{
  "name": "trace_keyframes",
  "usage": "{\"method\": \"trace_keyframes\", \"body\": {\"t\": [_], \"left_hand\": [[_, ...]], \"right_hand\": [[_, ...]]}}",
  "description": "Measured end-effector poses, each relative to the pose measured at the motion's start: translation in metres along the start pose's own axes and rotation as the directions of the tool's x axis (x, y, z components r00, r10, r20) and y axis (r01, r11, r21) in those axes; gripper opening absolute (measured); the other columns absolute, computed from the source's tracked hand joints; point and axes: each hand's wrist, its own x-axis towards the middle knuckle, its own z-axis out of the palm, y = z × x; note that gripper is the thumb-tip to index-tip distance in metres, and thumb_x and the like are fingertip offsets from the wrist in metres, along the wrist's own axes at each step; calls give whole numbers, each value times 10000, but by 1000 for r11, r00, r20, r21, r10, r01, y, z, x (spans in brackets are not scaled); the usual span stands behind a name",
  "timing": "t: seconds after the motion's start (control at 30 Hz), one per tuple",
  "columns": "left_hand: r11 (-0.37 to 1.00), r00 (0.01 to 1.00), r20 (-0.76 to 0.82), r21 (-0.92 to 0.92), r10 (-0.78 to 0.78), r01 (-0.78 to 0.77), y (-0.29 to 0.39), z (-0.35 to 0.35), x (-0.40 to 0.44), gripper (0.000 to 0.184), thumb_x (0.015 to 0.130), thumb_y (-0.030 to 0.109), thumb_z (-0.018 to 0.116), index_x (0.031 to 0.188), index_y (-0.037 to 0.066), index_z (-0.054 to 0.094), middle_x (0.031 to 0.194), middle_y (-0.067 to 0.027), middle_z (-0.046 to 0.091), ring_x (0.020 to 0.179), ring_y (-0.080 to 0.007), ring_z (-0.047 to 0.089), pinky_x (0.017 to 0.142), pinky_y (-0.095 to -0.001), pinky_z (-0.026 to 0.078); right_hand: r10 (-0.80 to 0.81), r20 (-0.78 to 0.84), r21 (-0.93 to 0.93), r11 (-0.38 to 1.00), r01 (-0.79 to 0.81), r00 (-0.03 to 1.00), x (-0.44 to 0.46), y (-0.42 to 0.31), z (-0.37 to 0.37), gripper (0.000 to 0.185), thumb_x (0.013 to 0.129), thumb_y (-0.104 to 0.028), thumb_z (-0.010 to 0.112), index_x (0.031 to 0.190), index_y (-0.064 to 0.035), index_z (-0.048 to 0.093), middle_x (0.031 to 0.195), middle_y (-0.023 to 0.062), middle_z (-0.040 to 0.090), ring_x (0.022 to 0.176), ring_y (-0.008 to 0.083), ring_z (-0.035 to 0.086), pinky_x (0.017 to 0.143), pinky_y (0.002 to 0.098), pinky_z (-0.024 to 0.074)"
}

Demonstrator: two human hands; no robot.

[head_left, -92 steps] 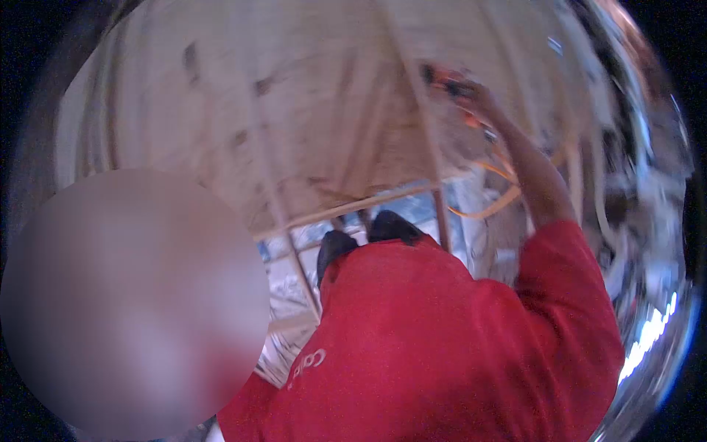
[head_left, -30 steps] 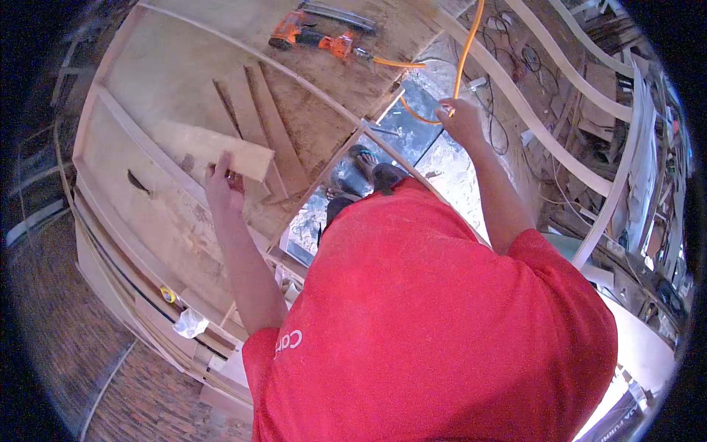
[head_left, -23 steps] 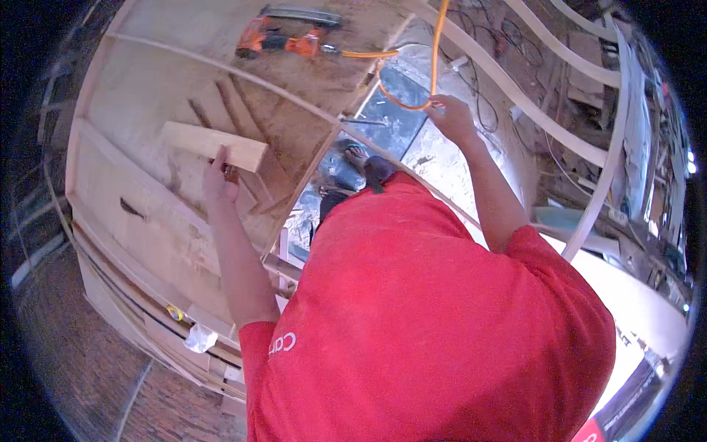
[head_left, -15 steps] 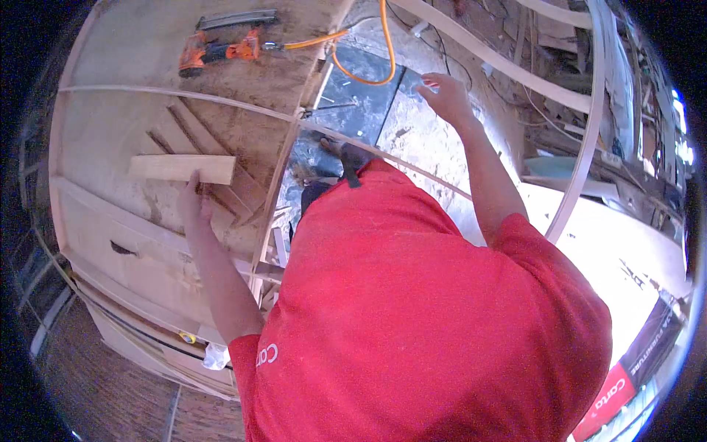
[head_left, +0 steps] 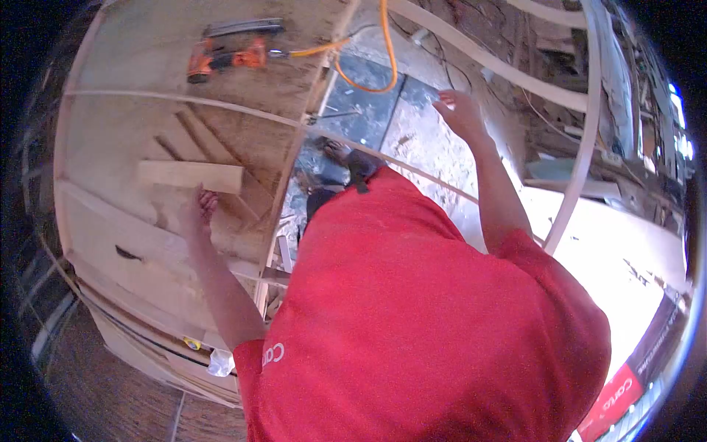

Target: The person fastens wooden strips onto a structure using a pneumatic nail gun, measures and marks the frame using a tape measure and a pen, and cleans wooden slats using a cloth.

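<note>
My left hand (head_left: 204, 206) is over the wooden panel (head_left: 169, 243), its fingers loosely curled, with a fingertip by the lower edge of a pale wood block (head_left: 191, 175). No firm grip on the block shows. The block lies across thin brown strips (head_left: 219, 151). My right hand (head_left: 460, 114) is raised over the dusty floor, empty, fingers bent and apart. An orange hose (head_left: 391, 51) hangs to its left in a loop. Farther up the panel lies an orange and black nail gun (head_left: 236, 59) joined to the hose.
Long pale rails (head_left: 493, 62) curve across the upper right. Stacked scrap wood (head_left: 567, 44) stands beyond them. A yellow tape roll (head_left: 192, 343) and a plastic bag (head_left: 220, 362) lie on the panel's near left edge. My feet stand by a dark floor sheet (head_left: 361, 96).
My right hand has let go of the orange hose, which now hangs away from it. My left fingertips have slid back off the block's face to its lower edge. The view has turned.
</note>
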Motion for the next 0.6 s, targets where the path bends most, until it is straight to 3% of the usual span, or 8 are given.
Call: {"method": "trace_keyframes", "body": {"t": [0.23,0.3,0.33,0.4,0.47,0.53,0.57,0.6], "left_hand": [[840,950,-128,510,284,-182,28,-15,-107,235,945,240,657,1009,31,744,876,-66,747,691,-127,689,556,-280,534],[899,924,-131,315,359,-305,22,-26,-126,233,922,245,710,985,25,753,799,-31,725,686,-113,660,589,-269,526],[914,926,-158,285,342,-289,19,-35,-137,224,907,243,731,973,30,758,785,-24,715,683,-105,647,594,-270,520],[942,905,-287,211,315,-261,14,-57,-159,217,892,241,752,961,35,763,771,-17,705,680,-98,635,599,-271,514],[892,825,-380,347,418,-291,-1,-79,-202,202,865,231,780,922,38,767,765,-15,698,686,-88,628,599,-274,504],[888,741,-494,201,456,-413,-6,-125,-226,235,889,281,744,984,67,761,793,-2,702,659,-76,599,593,-263,485],[871,671,-555,301,491,-388,8,-146,-273,182,905,250,713,932,73,748,782,7,693,649,-80,591,592,-259,478],[778,459,-657,340,599,-528,7,-167,-297,138,927,217,671,912,94,731,785,14,679,670,-84,587,614,-282,478]], "right_hand": [[-186,63,70,981,182,980,30,-52,8,405,878,-348,716,1147,-46,712,1069,201,724,998,341,696,893,462,528],[-284,45,-77,955,287,958,57,-61,30,399,903,-329,703,1195,-57,702,1032,209,728,955,347,712,863,448,544],[-367,88,-145,915,376,926,58,-90,28,332,899,-248,741,1156,-39,724,1003,171,749,955,280,720,858,387,552],[-419,96,-22,906,423,903,77,-120,47,350,885,-260,760,1154,-40,724,972,159,745,936,284,712,849,390,549],[-517,138,-6,852,523,845,85,-151,54,343,888,-250,761,1153,-36,723,991,154,745,954,277,707,870,385,542],[-551,156,-28,827,561,820,103,-201,53,337,891,-241,762,1153,-33,723,1010,149,745,971,270,702,891,380,536],[-678,72,71,735,674,732,105,-236,53,327,901,-224,755,1159,-26,720,1040,143,744,995,258,697,910,374,528],[-772,-25,159,624,765,635,112,-269,49,317,912,-207,747,1165,-18,717,1071,136,743,1018,246,691,930,369,521]]}}
